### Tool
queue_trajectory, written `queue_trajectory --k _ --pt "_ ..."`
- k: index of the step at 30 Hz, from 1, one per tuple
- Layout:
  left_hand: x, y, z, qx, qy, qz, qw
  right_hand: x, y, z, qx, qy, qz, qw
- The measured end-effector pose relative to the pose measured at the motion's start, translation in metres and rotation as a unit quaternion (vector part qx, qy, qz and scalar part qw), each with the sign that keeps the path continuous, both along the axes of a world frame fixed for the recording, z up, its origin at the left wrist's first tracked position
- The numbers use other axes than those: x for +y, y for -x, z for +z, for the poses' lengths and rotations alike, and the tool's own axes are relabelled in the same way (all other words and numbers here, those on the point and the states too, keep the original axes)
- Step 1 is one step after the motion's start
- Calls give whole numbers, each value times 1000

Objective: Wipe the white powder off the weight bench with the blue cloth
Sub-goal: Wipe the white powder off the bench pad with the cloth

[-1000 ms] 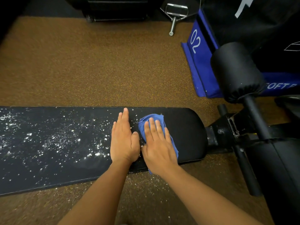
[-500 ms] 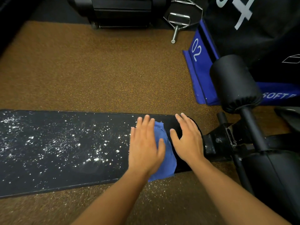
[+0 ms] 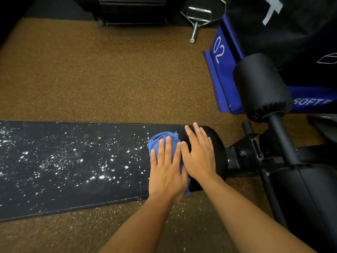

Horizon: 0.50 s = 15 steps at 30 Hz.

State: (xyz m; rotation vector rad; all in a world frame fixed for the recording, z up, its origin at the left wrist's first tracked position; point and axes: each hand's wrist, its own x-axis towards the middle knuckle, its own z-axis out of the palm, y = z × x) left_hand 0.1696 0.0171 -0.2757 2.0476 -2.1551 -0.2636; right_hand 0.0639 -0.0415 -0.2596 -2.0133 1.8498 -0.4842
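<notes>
- the weight bench (image 3: 73,161) lies as a long black pad across the lower half of the view, its rounded end at the right
- white powder (image 3: 102,177) is scattered in specks and small clumps over the pad from its left end up to just left of the hands; the rounded end under and beyond the hands looks dark and free of specks
- the blue cloth (image 3: 160,138) sits bunched on the pad near the rounded end, its far edge showing beyond the fingertips and a small corner showing at the pad's near edge
- the left hand (image 3: 166,172) lies flat on top of the cloth, fingers straight and slightly spread, pressing it to the pad rather than curling round it
- the right hand (image 3: 199,157) lies flat just beside it on the bare pad, fingers straight; its thumb side touches the cloth and the left hand
- both forearms reach in from the bottom edge, bare
- more white specks lie on the brown speckled floor (image 3: 102,79) just in front of the pad's near edge, below the hands
- to the right of the pad's end the bench's black metal frame (image 3: 253,152) joins a black foam roller (image 3: 260,86) on a bar
- behind the roller stands a blue and black soft box (image 3: 221,70) marked "02"
- a metal cable handle (image 3: 198,14) lies on the floor at the top of the view, next to a dark piece of equipment whose kind i cannot tell
</notes>
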Motion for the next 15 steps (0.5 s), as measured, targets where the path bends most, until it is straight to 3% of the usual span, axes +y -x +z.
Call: queue_trajectory --k 7,11,15 --pt "-25 -23 3 -20 3 -64 998 0 -1 -6 53 -25 -4 998" --pt "-53 -69 8 -36 0 -28 999 0 -4 -8 151 -22 29 988" --pt "-39 -83 9 -17 -3 -6 1000 -1 -7 -5 170 -40 28 984"
